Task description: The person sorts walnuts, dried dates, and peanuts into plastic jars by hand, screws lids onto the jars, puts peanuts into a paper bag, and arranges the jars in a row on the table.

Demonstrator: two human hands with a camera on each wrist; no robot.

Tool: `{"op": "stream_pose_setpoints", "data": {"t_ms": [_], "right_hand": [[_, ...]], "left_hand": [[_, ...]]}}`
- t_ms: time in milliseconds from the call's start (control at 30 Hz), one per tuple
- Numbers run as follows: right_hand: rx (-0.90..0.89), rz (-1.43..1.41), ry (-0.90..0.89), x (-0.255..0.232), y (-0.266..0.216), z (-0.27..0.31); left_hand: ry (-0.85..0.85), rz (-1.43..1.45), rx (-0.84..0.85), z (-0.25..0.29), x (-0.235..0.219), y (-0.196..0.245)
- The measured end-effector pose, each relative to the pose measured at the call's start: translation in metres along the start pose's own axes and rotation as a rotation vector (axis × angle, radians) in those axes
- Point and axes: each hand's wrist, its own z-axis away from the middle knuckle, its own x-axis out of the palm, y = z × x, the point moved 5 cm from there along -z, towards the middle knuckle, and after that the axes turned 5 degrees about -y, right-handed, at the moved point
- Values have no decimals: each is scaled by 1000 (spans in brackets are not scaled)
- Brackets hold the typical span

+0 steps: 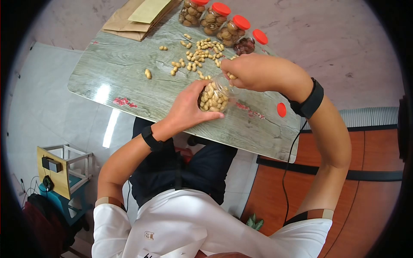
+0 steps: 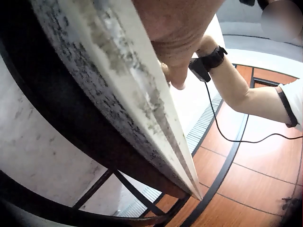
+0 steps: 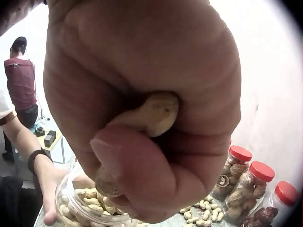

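My left hand (image 1: 185,107) grips a clear plastic jar (image 1: 214,97) over the table, thumb on the near side and fingers on the far side. Peanuts in their shells fill much of the jar. Its open mouth tilts toward my right hand (image 1: 254,71), which curls round a few peanuts right at the rim. In the right wrist view one peanut (image 3: 161,113) shows between the thumb and the curled fingers, with the jar's rim just below. Loose peanuts (image 1: 198,56) lie scattered on the table beyond the jar. The left wrist view shows mostly the table's edge (image 2: 142,94).
Jars of walnuts (image 1: 214,19) with red lids stand along the far edge, beside a red-lidded jar of dark red dried fruit (image 1: 244,46). Brown paper bags (image 1: 124,21) lie at the far left. A red lid (image 1: 281,109) rests at the right. A person (image 3: 21,85) stands in the background.
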Motion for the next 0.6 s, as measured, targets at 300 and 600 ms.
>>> {"op": "stream_pose_setpoints", "data": {"t_ms": [300,600], "right_hand": [[64,83,2,-2,3,-2],[-9,-226,185,-14,14,-9]], "left_hand": [[-16,19,-61,-5,-2,1],[4,-2,-7,-5,0,1]]}}
